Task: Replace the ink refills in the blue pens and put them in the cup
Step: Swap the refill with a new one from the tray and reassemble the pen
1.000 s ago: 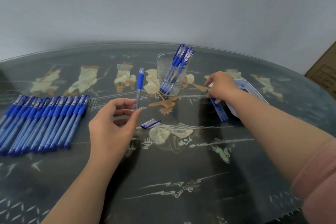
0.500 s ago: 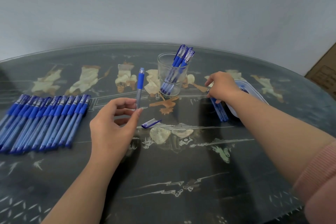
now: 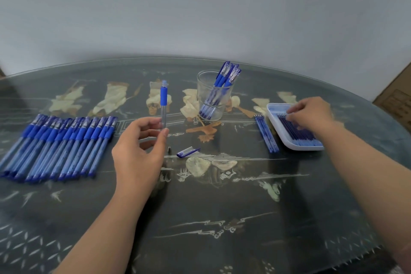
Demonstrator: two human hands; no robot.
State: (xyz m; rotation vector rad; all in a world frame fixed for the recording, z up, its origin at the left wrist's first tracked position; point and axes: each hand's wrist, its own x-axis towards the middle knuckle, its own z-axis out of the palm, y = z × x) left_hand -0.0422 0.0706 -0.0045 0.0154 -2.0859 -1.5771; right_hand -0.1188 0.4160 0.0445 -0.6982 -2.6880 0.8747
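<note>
Operator: Since a second ago my right grip (image 3: 311, 115) has left the loose refills (image 3: 266, 133) on the table (image 3: 222, 207). It now sits over the white tray (image 3: 295, 147), fingertips down on the tray refills (image 3: 298, 132).

Desk: Pinching one?

Operator: I cannot tell; the fingers are curled and blurred.

Desk: And the left?

Operator: On the head view my left grip (image 3: 138, 153) pinches the clear lower end of the pen barrel (image 3: 164, 98) between thumb and forefinger. It holds it upright, blue sleeve uppermost, as before.

Desk: The other things?

Operator: The cap (image 3: 188, 152) lies on the table just right of that grip, with a small dark piece (image 3: 169, 149) beside it. The glass cup (image 3: 211, 104) stands behind, and the pens in it (image 3: 226, 75) lean right. The row of blue pens (image 3: 60, 142) lies side by side at far left.
</note>
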